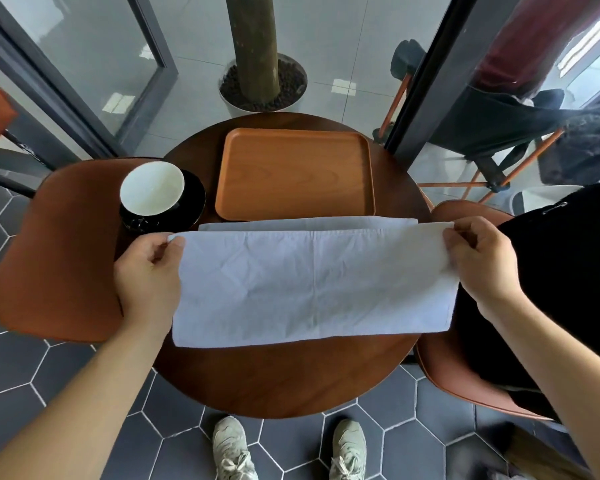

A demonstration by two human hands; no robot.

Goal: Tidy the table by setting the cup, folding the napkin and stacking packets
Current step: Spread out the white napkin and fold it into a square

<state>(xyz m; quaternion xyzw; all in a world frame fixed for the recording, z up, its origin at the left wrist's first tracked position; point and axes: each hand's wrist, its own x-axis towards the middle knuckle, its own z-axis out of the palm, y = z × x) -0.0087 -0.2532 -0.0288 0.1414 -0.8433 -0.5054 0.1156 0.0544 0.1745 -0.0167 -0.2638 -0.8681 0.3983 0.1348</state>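
Note:
A pale grey-white napkin lies across the round dark wooden table, its near half lifted over the far half. My left hand pinches the napkin's upper left corner. My right hand pinches the upper right corner. A strip of the lower layer shows just beyond the held edge. A cup, white inside and black outside, stands on a black saucer at the table's left. No packets are visible.
An orange-brown wooden tray sits at the far side of the table, touching the napkin's far edge. Brown chairs stand left and right; the right one holds a black bag. A potted tree trunk stands behind.

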